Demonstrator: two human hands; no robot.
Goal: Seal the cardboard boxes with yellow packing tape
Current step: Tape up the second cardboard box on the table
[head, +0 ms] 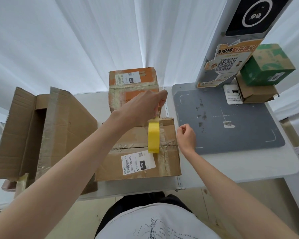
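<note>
A brown cardboard box [136,163] with a white shipping label lies in front of me on the white table. A roll of yellow packing tape [153,137] stands on edge on the box top, across its centre seam. My left hand [145,107] is above the far end of the box and pinches the tape's loose end just above the roll. My right hand [186,135] hovers beside the right edge of the box with its fingers loosely curled, holding nothing.
A second box [133,87] with orange print stands behind the first. A large open box [41,131] lies at the left. A grey mat [231,118] covers the table's right side, with a scanner post [231,49] and stacked boxes [264,69] behind it.
</note>
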